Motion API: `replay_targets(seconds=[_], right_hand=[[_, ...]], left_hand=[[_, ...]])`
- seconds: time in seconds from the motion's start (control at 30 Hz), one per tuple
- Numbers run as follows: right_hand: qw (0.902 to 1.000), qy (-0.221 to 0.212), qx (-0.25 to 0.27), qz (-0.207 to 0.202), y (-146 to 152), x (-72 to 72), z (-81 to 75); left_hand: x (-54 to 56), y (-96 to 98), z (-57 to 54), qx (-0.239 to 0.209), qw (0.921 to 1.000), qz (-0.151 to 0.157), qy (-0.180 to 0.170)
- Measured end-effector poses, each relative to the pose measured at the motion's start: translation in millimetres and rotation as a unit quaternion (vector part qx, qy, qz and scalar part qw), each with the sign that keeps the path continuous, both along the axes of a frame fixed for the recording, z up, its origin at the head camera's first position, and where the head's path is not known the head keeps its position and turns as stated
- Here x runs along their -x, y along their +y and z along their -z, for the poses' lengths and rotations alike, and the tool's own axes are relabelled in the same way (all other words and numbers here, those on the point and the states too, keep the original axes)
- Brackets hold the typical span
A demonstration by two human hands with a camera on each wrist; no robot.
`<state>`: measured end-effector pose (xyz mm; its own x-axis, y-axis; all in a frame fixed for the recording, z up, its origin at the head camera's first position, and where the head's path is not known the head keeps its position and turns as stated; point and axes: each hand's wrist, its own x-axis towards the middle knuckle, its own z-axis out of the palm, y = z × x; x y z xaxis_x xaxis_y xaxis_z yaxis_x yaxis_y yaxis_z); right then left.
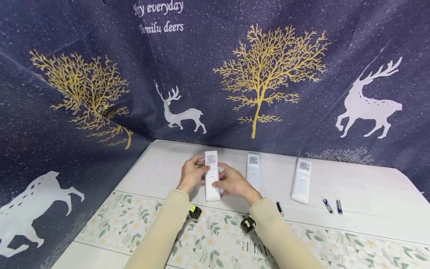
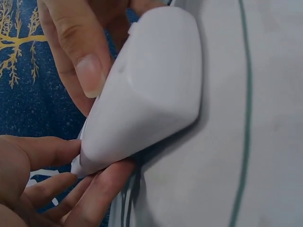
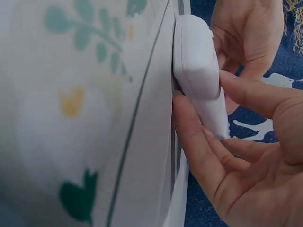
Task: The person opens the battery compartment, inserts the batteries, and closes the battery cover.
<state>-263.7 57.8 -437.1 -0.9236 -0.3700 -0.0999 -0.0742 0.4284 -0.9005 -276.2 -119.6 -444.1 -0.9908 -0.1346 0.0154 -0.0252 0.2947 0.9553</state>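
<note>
Both hands hold a white remote control [image 1: 212, 191], back side up, with a printed code label at its far end. My left hand [image 1: 193, 173] grips its left edge near the upper half, thumb on top. From the right side, my right hand [image 1: 236, 182] holds it, with the thumb resting on its back around the middle. In the left wrist view the rounded near end of the remote [image 2: 156, 71] sits close over the white tabletop. Fingers of the right hand [image 3: 255, 151] reach under its side in the right wrist view.
Two more remotes lie label-side up to the right: a pale one [image 1: 253, 172] and a white one [image 1: 301, 183]. One battery [image 1: 280, 209] lies by the right sleeve; two batteries [image 1: 333, 206] lie farther right. A flowered cloth strip [image 1: 208, 239] crosses the front; a dark curtain [image 1: 188, 67] hangs behind.
</note>
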Motion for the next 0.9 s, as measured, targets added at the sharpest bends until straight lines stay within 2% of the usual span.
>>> replay_targets(seconds=[0.2, 0.4, 0.63, 0.9], right_hand=[[0.9999, 0.002, -0.009, -0.006, 0.2, 0.8, 5.1], [0.9999, 0.001, -0.014, -0.007, 0.0, -0.4, 5.0], [0.9998, 0.006, -0.017, -0.009, 1.2, -0.1, 3.8], [0.9994, 0.009, -0.030, -0.012, -1.1, 0.5, 4.5]], left_hand=[[-0.4, -1.2, 5.3, 0.034, 0.9992, -0.004, -0.019], [-0.1, -2.3, 9.1, 0.030, 0.9990, -0.008, -0.032], [-1.7, -0.6, 6.9, 0.033, 0.9989, -0.009, -0.033], [2.2, -4.4, 11.0, 0.043, 0.9978, -0.024, -0.044]])
